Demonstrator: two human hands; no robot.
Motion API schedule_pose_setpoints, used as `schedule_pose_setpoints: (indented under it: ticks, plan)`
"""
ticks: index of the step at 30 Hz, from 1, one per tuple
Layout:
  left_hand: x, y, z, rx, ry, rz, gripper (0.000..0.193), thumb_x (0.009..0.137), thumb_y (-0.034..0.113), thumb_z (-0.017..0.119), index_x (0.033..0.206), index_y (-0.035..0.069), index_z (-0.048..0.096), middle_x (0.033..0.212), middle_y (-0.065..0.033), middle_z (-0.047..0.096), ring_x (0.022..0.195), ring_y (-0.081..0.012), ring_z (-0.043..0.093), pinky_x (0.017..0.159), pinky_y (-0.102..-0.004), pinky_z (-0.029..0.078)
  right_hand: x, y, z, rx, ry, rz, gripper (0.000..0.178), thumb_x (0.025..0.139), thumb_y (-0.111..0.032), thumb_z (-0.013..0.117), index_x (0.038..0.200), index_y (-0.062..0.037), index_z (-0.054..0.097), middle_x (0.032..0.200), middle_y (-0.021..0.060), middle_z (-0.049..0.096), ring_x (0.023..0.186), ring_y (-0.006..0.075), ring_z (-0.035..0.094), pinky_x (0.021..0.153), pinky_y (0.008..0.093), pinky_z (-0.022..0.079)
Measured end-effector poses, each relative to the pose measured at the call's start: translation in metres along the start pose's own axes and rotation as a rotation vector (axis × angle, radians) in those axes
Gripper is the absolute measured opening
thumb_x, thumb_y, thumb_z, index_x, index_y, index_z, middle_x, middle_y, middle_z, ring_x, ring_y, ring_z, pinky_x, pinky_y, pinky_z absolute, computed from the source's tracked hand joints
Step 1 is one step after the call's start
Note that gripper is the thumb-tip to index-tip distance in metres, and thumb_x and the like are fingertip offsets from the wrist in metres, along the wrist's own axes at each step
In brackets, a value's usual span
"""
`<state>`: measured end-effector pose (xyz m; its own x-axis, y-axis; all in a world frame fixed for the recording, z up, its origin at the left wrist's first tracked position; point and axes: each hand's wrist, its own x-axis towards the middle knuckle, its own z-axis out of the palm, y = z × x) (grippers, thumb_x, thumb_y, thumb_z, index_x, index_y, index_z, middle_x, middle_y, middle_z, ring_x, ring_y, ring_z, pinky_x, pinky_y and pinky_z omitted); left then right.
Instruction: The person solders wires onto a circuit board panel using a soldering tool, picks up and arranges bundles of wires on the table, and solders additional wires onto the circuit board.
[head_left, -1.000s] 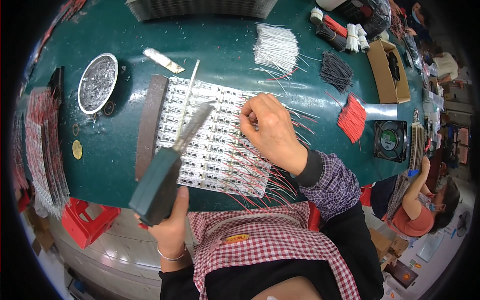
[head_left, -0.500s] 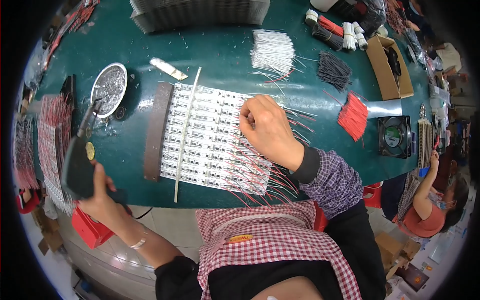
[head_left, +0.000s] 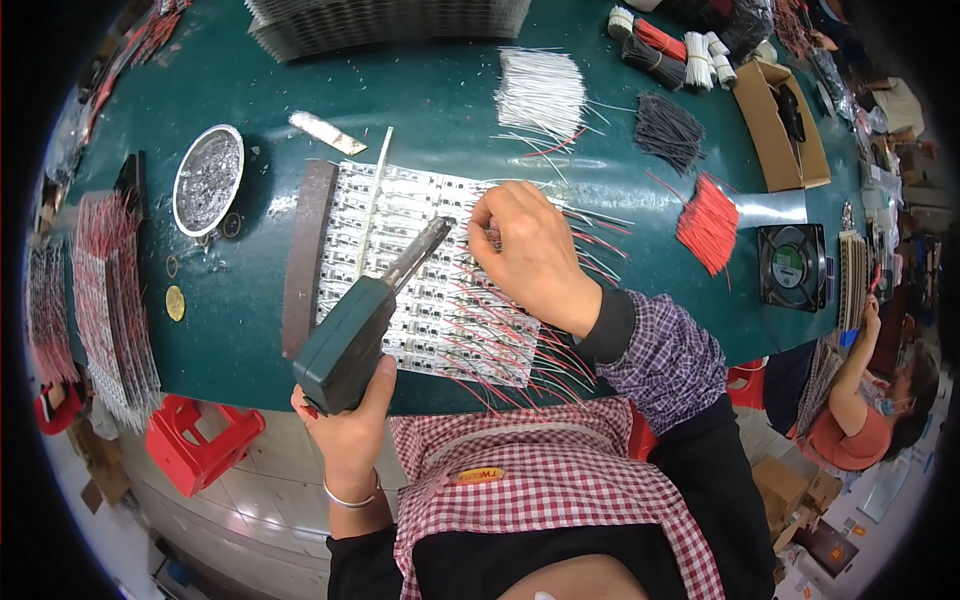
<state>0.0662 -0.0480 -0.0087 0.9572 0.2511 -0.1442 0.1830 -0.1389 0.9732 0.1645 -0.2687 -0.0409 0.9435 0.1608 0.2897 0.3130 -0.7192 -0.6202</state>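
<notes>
My left hand (head_left: 350, 430) grips a dark green soldering gun (head_left: 345, 340). Its metal tip slants up and right over a white panel of small circuit boards (head_left: 425, 312), close to the fingers of my right hand (head_left: 535, 245). Those fingers are pinched together at the panel's upper right part; whatever lies between them is hidden. Red, black and white wires (head_left: 500, 345) stick out from the panel's right side. A brown bar (head_left: 308, 260) lies along its left edge, and a thin pale strip (head_left: 375, 205) crosses the boards.
Left of the panel stands an oval dish (head_left: 241, 160) of silvery bits. Bundles of white wires (head_left: 540, 90), black wires (head_left: 668, 133) and red wires (head_left: 708, 225) lie to the right, near a cardboard box (head_left: 755, 130) and a fan (head_left: 790, 268). Wired boards (head_left: 105, 290) are stacked far left.
The soldering gun in my left hand has swung from beside the dish rightward over the panel, its tip now near my right fingers. My right hand stays pinched in nearly the same place.
</notes>
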Motion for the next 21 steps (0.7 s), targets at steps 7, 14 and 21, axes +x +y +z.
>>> schedule_pose_setpoints:
  ticks: [7, 14, 21]
  plan:
    - [0.0021, 0.0015, 0.0066, 0.082, -0.025, 0.03, 0.019, 0.078, -0.005, 0.072, 0.096, -0.004, 0.067, 0.067, -0.004, 0.062, 0.05, -0.0074, 0.054, 0.045, -0.0203, 0.039, 0.0003, 0.0011, -0.0019, 0.0, -0.013, 0.003, 0.01, 0.077, 0.0, 0.065, 0.08, 0.0002, 0.055, 0.08, 0.016, 0.058, 0.079, 0.0339, 0.057, 0.069, 0.0443, 0.047]
    - [0.003, 0.0059, 0.0029, 0.032, -0.071, -0.062, 0.02, 0.078, -0.004, 0.075, 0.097, -0.004, 0.067, 0.078, -0.0036, 0.066, 0.063, -0.0085, 0.058, 0.058, -0.0225, 0.044, 0.0017, 0.0013, -0.0015, 0.01, -0.019, 0.005, 0.009, 0.077, 0.001, 0.064, 0.08, 0.0004, 0.055, 0.08, 0.0165, 0.057, 0.079, 0.0345, 0.057, 0.069, 0.045, 0.047]
    - [0.0004, 0.009, -0.0015, -0.035, 0.128, 0.01, 0.026, 0.076, -0.01, 0.069, 0.101, -0.005, 0.062, 0.078, -0.0079, 0.063, 0.05, -0.0087, 0.051, 0.044, -0.0218, 0.038, 0.0021, 0.0005, -0.0011, 0.011, -0.009, 0.002, 0.009, 0.077, 0.001, 0.064, 0.079, 0.0007, 0.055, 0.081, 0.0167, 0.058, 0.08, 0.0346, 0.057, 0.07, 0.045, 0.047]
